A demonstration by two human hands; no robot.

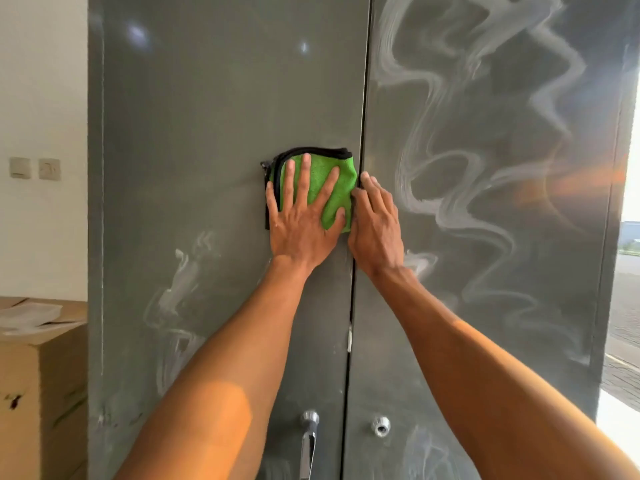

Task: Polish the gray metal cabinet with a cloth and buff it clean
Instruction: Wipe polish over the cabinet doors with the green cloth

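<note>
While left hand (301,223) presses cloth (346,190) on cabinet (207,98), fingers spread, right hand (377,223) fingers unclear.

gray metal cabinet (225,98) smooth with a dull sheen, white chalky polish smears (460,161) on its doors, fuzzy green cloth (322,185) edged in black, shiny chrome handle (309,424), matt brown cardboard box (41,375)

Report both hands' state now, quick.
Left hand: open, pressing green cloth flat.
Right hand: at cloth's edge; grip cannot be told.
</note>
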